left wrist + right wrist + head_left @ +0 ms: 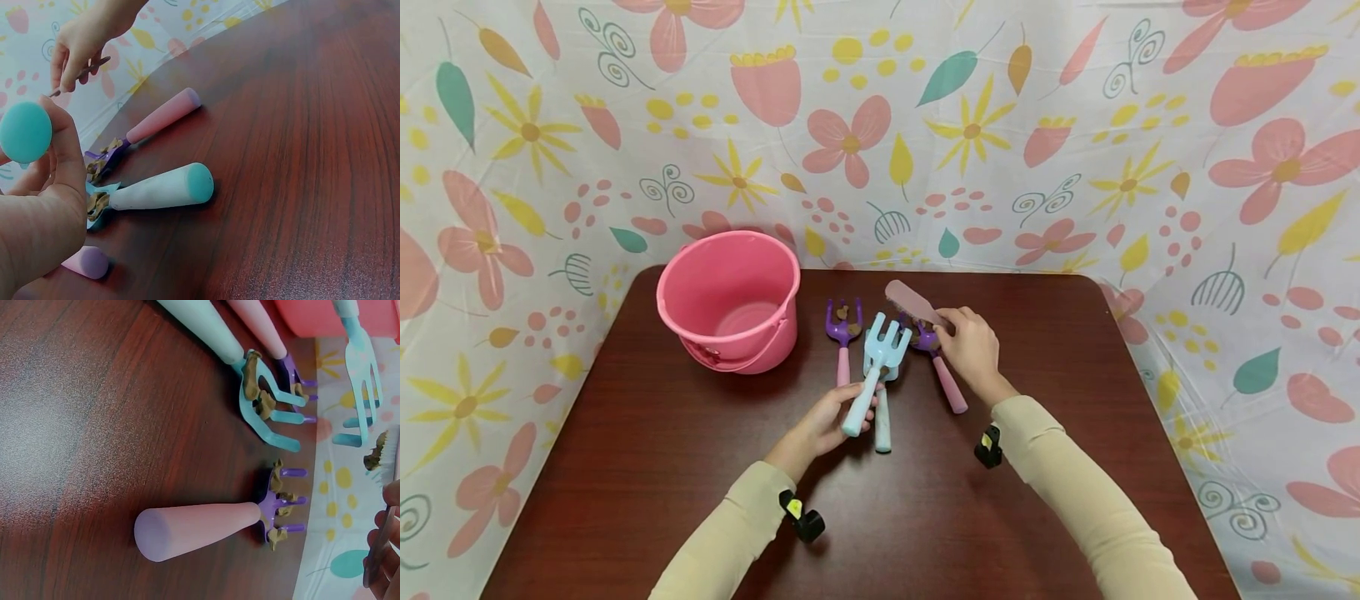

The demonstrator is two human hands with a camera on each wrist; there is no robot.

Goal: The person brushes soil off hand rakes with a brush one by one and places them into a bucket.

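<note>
My left hand (823, 423) grips a light blue hand fork (871, 392) by its handle, tines pointing away, raised over the table. In my right hand (973, 346) is a pink brush (912, 300), pinched by its handle, with its head close to the fork's tines. A brown lump (375, 452) shows at the bristles in the right wrist view. Beneath, a second light blue fork (206, 328) lies on the table with brown clumps on its head. To either side lie purple forks with pink handles, one on the left (843, 333) and one on the right (200, 530), both carrying brown clumps.
A pink bucket (737, 342) with its handle folded down stands at the table's back left. The dark wooden table (1000, 533) ends at a flowered cloth (925, 183) hanging behind and at the sides.
</note>
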